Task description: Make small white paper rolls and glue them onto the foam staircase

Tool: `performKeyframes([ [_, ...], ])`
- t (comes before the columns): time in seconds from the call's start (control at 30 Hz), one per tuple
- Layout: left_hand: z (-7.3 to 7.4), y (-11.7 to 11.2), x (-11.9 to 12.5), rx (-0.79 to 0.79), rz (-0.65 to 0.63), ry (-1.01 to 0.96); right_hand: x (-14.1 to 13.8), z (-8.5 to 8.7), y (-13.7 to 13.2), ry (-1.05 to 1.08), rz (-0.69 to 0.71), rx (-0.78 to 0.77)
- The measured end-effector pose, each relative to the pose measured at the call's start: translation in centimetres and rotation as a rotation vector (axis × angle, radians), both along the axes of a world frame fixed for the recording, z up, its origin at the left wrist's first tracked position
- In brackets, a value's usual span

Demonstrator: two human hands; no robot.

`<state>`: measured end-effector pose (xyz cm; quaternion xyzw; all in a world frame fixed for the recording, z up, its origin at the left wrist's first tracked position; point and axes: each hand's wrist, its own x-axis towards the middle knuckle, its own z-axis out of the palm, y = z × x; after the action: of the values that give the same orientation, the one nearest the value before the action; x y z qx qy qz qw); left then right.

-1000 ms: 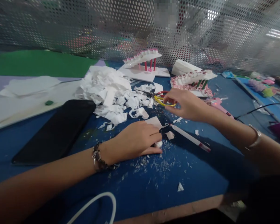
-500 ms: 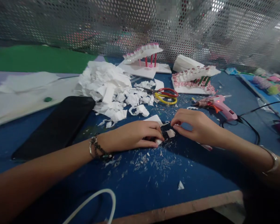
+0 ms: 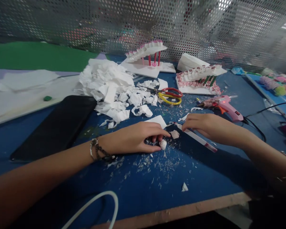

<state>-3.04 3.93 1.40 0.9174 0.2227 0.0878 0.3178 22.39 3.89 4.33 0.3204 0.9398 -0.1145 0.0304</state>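
My left hand (image 3: 143,137) rests on the blue table, its index finger stretched forward and its thumb against a small crumpled white paper ball (image 3: 163,144). The fingers are apart, the others curled under. Just ahead of the index finger is a scrap of paper (image 3: 174,134). A flat white paper piece (image 3: 157,121) lies behind this hand. My right hand (image 3: 205,127) is over a long thin white strip (image 3: 197,137) with a dark reddish end, fingertips closed at its far end. What kind of thing the strip is, I cannot tell.
Behind are heaped torn white paper (image 3: 107,81), red-and-yellow-handled scissors (image 3: 170,96) and a pink glue gun (image 3: 228,108) with its cord. Two stair models (image 3: 147,51) (image 3: 200,76) stand farther back. A black phone-like slab (image 3: 54,127) lies left; a white cable (image 3: 97,198) loops in front.
My right hand has shifted right, onto the white strip, uncovering more of it. My left index finger has extended and the paper ball shows more fully beside the thumb.
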Motion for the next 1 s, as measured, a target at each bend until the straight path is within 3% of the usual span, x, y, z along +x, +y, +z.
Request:
performKeyframes([
  [0.13,-0.6,-0.3,0.0,-0.006,0.021,-0.03,0.5,-0.8,-0.4,-0.061,0.075,0.064],
  [0.33,-0.8,-1.1,0.3,0.052,0.101,-0.032,0.7,-1.2,-1.5,-0.206,0.268,0.494],
  [0.5,-0.7,-0.8,0.3,0.056,0.008,-0.074,1.6,-2.0,-1.4,-0.229,0.373,0.688],
  [0.63,-1.0,-0.7,0.3,0.063,-0.044,-0.085,2.6,-2.5,-1.1,-0.142,0.395,0.729],
  [0.77,-1.2,-0.9,0.4,0.056,0.014,-0.09,2.2,-2.0,-2.0,0.207,0.246,0.552],
  [0.87,-1.1,-0.9,0.4,0.019,0.051,-0.099,0.9,-1.5,-3.2,0.566,0.069,0.24],
  [1.0,-0.7,-0.7,0.3,-0.053,0.054,-0.112,-0.9,-2.1,-4.2,0.847,-0.131,-0.211],
])
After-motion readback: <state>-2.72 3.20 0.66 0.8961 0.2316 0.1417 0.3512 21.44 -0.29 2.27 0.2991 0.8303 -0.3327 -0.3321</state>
